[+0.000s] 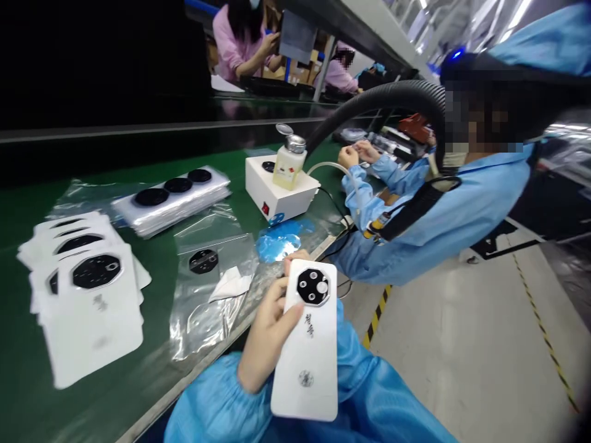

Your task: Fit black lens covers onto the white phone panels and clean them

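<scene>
My left hand (265,335) is closed on a white phone back cover (311,351), its thumb on the front face beside the black camera plate (313,287). Dark script and a round emblem mark the cover, which is tilted upright over my lap. My right hand is hidden behind the cover; only its blue sleeve (353,335) shows. Fingertips (299,256) peek over the cover's top left corner, and I cannot tell whose hand they belong to. Left of my hands, a clear plastic bag (194,323) lies under a black camera plate (203,261) and a crumpled white wipe (232,284).
A fanned stack of white covers (99,320) lies at left, near a pile of bagged covers (178,206). A white box (277,194) carries a pump bottle (289,166). Blue film (281,241) lies before it. A black hose (378,101) arches beside a co-worker (462,215).
</scene>
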A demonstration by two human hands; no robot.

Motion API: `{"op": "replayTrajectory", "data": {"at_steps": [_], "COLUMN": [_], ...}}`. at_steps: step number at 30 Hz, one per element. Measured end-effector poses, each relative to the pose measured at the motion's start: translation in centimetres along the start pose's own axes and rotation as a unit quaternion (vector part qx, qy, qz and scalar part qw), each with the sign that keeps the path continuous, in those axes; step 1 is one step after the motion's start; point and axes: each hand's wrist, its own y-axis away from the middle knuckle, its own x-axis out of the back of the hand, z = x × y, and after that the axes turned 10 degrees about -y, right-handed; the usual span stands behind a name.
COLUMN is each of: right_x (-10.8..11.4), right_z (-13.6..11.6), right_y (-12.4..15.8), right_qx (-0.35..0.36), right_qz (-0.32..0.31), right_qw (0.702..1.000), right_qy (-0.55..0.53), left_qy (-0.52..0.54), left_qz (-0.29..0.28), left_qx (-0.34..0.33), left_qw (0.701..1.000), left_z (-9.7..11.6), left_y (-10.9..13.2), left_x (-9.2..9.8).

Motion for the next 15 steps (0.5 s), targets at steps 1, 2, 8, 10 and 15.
{"op": "replayTrajectory", "data": {"at_steps": [1, 2, 8, 10, 15], "right_x": [0.5, 0.9, 1.3, 1.1, 0.8], "right_z": [0.8, 1.5, 4.4, 5.1, 6.1], "right_y": [-0.1, -0.2, 0.2, 0.2, -0.5], "right_qx": [0.012, 0.023, 0.043, 0.038, 0.019], "right_qz": [0.004, 0.002, -0.041, -0.049, -0.051], "right_qw": [0.999, 0.997, 0.979, 0.974, 0.969], "right_qy": [0.036, 0.068, 0.193, 0.217, 0.241], "left_qy": [-0.009, -0.021, -0.07, -0.067, -0.064], "left_qz": [-0.026, -0.044, -0.111, -0.124, -0.133], "left_qx": [-0.002, -0.002, 0.036, 0.046, 0.05], "left_qw": [1.0, 0.999, 0.991, 0.989, 0.988], "left_z": [-0.3, -0.5, -1.5, -1.8, -2.3], "left_y": [-1.6, -3.1, -9.1, -10.2, -13.5], "left_x": [-1.1, -2.3, -7.7, -8.7, -10.7]}}
